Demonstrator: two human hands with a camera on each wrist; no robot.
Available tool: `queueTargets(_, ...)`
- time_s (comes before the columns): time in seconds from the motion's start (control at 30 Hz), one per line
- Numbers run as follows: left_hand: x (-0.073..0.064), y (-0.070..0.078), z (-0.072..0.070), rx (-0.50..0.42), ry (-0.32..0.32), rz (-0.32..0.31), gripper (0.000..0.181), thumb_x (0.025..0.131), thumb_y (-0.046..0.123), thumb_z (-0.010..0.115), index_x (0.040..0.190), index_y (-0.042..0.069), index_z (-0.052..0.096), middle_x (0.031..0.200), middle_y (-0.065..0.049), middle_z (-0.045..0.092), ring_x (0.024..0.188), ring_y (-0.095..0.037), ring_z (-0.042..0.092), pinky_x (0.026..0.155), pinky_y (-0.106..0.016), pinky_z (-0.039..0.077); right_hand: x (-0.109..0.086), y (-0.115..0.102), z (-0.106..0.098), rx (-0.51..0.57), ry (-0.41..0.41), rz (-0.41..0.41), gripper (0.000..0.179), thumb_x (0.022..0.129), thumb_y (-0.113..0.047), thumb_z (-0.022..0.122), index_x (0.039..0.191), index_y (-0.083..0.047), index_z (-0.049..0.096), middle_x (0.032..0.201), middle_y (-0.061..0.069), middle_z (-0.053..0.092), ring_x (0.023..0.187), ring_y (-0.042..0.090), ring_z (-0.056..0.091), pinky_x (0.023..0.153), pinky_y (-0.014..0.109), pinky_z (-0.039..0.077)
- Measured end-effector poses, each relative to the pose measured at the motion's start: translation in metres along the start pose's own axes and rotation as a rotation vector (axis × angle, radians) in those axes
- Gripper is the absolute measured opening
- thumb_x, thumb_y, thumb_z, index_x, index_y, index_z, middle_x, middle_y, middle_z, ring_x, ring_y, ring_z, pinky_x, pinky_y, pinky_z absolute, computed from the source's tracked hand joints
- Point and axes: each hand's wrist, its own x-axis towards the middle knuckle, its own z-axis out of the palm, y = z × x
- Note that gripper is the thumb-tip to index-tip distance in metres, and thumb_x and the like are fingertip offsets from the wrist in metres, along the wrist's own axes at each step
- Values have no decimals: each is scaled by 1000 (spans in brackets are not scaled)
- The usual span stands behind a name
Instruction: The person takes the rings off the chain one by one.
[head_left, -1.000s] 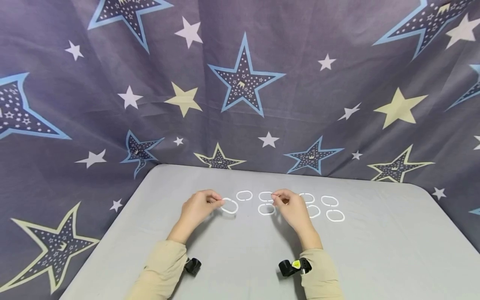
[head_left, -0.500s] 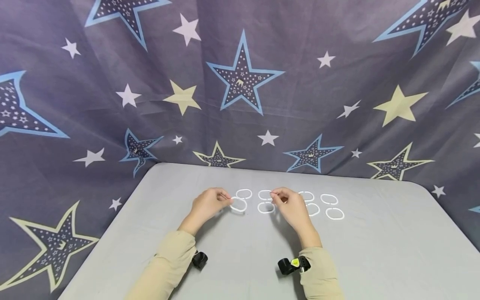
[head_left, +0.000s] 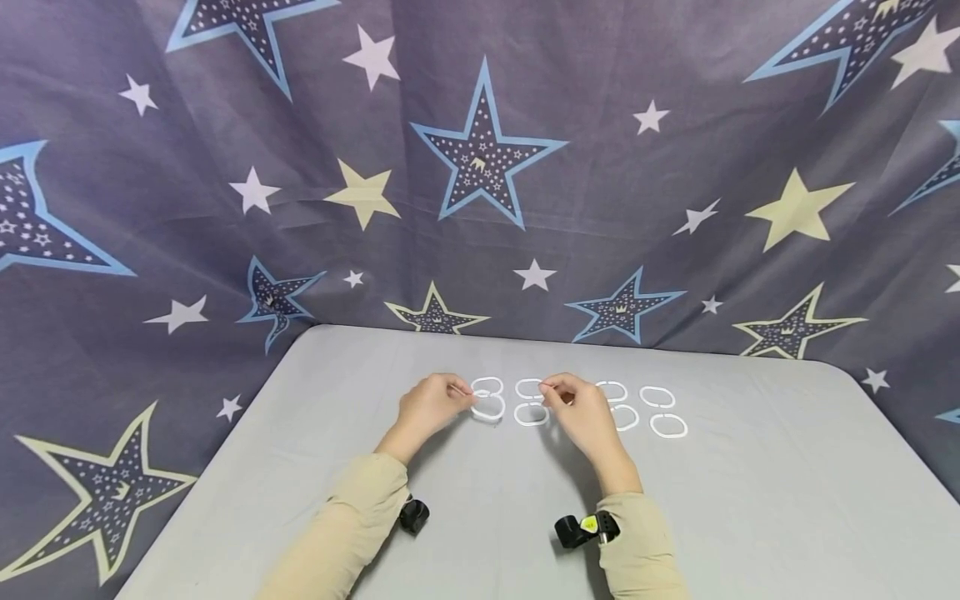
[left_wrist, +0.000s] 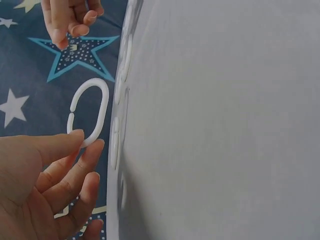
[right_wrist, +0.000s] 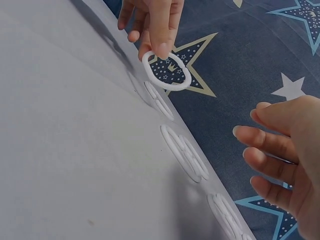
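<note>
In the left wrist view, my left hand (left_wrist: 60, 182) pinches a white plastic oval curtain ring (left_wrist: 103, 107) between thumb and fingers. The ring has a small gap in its side and stands up from the fingertips. Seen from the head, it overlaps another white ring that lies behind it. My right hand (head_left: 581, 412) hovers over the table beside a pair of rings, one of them the near ring (head_left: 531, 424). Its fingers are loosely bent with nothing between thumb and fingertips, as the right wrist view shows. Part of the third pair is hidden behind this hand.
Several white rings lie in pairs along the back of the grey table (head_left: 495, 517), the rightmost pair ending in a near ring (head_left: 669, 437). A dark curtain (head_left: 645, 208) with stars hangs right behind the table's far edge. Both wrists carry black cameras.
My left hand has moved right with the pinched ring, bringing it in front of the leftmost lying ring. The right hand has stayed nearly still.
</note>
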Motion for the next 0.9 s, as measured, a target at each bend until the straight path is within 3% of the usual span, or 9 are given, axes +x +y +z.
queueTargets(0.27, 4, 4, 7, 11, 39, -43, 13, 86, 33, 75, 91, 21, 76, 83, 9, 73, 80, -15, 65, 80, -47, 45, 0, 1, -1, -20, -1, 13, 8, 94, -16, 69, 96, -9, 73, 73, -4, 68, 66, 13, 59, 64, 30, 45)
queueTargets(0.6, 6, 5, 15, 76, 17, -59, 7, 84, 32, 76, 82, 25, 76, 85, 8, 72, 84, -18, 66, 80, -47, 46, 0, 0, -2, -16, 6, 23, 10, 94, -18, 69, 97, -9, 73, 74, -3, 69, 68, 13, 60, 65, 30, 47)
queueTargets(0.9, 3, 5, 13, 142, -9, -59, 9, 83, 31, 77, 77, 24, 77, 85, 8, 73, 84, -18, 66, 82, -49, 45, 0, -3, -4, 5, 22, 15, 11, 94, -18, 70, 96, -9, 73, 74, -4, 69, 67, 13, 60, 64, 29, 47)
